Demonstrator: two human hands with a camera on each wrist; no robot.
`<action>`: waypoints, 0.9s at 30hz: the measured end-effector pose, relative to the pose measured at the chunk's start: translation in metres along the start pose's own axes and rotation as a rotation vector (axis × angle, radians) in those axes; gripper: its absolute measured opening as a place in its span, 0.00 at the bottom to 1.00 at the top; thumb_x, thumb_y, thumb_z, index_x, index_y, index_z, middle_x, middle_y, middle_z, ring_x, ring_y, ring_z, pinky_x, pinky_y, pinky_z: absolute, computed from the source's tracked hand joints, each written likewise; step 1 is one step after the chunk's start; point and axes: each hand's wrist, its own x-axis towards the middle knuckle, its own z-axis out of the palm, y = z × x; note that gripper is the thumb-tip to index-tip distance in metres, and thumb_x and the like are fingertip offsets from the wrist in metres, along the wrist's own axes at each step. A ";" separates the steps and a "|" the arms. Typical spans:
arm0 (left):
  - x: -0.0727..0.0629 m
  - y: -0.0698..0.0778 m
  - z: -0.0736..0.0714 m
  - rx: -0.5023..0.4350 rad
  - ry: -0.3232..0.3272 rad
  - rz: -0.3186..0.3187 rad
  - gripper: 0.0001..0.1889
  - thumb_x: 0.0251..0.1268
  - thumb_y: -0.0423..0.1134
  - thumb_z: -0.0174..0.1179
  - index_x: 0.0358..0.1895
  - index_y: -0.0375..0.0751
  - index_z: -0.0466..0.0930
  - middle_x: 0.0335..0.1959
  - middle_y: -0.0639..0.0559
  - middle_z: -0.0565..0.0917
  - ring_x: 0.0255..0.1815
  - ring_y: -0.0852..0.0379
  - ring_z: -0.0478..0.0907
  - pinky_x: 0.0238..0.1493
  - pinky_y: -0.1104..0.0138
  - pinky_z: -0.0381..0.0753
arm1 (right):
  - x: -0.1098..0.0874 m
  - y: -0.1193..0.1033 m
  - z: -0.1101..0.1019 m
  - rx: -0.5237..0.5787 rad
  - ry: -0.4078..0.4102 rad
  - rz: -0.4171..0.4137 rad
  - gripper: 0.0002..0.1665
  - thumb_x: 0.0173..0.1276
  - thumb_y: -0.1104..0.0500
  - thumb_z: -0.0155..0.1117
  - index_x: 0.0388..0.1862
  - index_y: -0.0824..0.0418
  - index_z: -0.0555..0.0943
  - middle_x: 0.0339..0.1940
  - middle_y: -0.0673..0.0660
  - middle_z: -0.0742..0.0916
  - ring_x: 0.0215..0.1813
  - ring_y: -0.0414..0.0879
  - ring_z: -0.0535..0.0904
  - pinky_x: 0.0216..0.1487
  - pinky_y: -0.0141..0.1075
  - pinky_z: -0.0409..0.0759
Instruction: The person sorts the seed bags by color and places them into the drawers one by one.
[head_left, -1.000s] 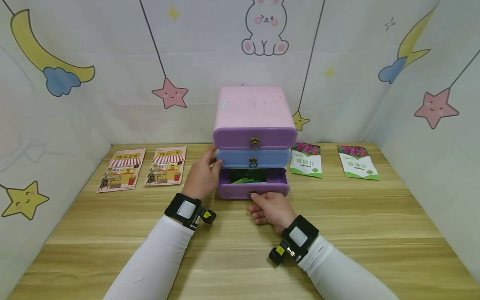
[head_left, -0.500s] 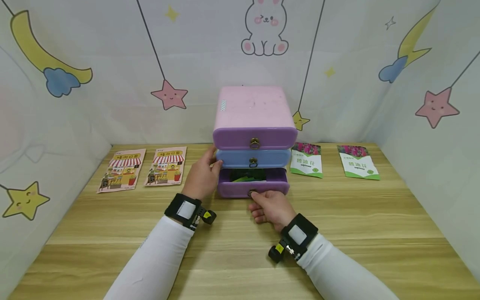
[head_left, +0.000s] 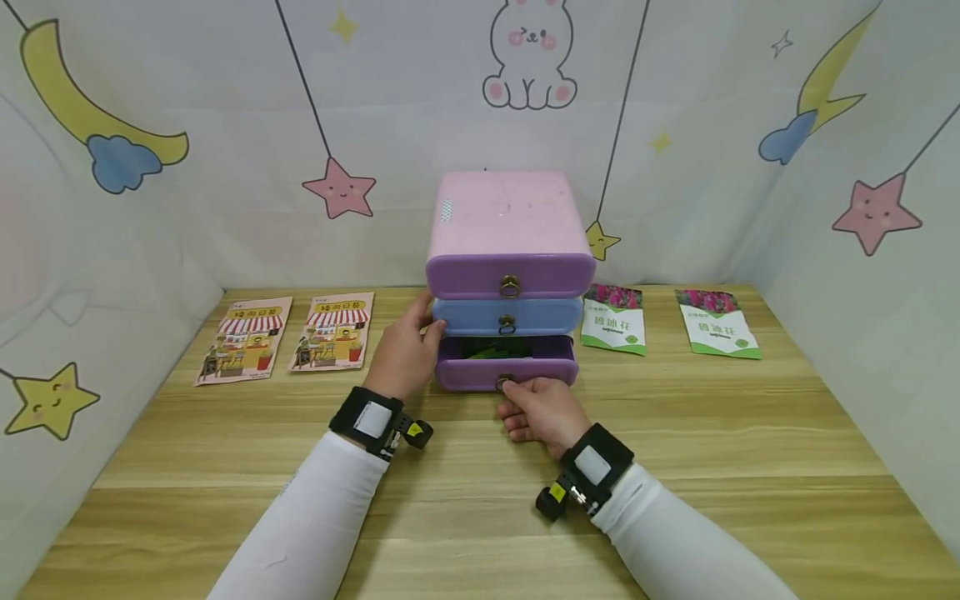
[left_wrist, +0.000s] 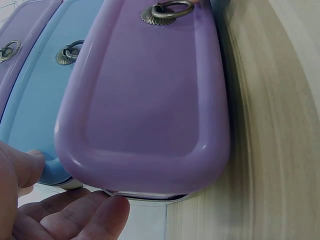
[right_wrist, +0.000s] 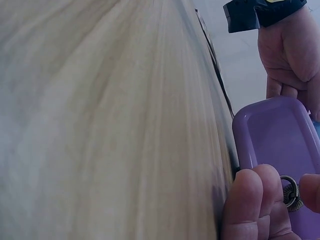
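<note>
A small three-drawer cabinet (head_left: 506, 212) has a pink top, purple top and bottom drawers and a blue middle drawer (head_left: 480, 317). The bottom drawer (head_left: 468, 377) stands part-way out, with dark and green contents (head_left: 495, 347) showing inside. My left hand (head_left: 402, 354) holds the cabinet's left side, thumb on the blue drawer's front corner and fingers along the side. At the bottom drawer's front, my right hand (head_left: 546, 412) has thumb and fingers at the brass ring pull (right_wrist: 289, 192), pinching it; its other fingers are curled below.
Two pink seed packets with striped awnings (head_left: 243, 340) (head_left: 332, 332) lie left of the cabinet on the wooden table (head_left: 450, 517). Two white-and-green flower packets (head_left: 613, 321) (head_left: 717, 323) lie to its right. A printed cloth backdrop (head_left: 405, 100) hangs behind.
The bottom drawer has slid slightly inward, and less of its inside shows. My right hand has moved forward with it; my left hand keeps its place.
</note>
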 end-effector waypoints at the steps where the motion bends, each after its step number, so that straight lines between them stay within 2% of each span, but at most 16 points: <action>1: 0.000 0.000 0.000 -0.001 -0.001 0.001 0.29 0.74 0.47 0.49 0.74 0.70 0.53 0.61 0.42 0.79 0.60 0.45 0.79 0.57 0.51 0.79 | 0.000 0.000 0.000 -0.001 0.001 0.000 0.20 0.73 0.52 0.56 0.46 0.70 0.78 0.25 0.54 0.85 0.22 0.39 0.78 0.23 0.31 0.79; 27: 0.000 0.000 0.001 0.004 0.001 -0.015 0.29 0.74 0.48 0.49 0.74 0.68 0.52 0.61 0.42 0.79 0.61 0.46 0.78 0.58 0.51 0.79 | 0.010 -0.007 -0.001 0.010 0.035 0.017 0.20 0.72 0.51 0.57 0.48 0.69 0.79 0.29 0.56 0.87 0.23 0.41 0.79 0.25 0.33 0.82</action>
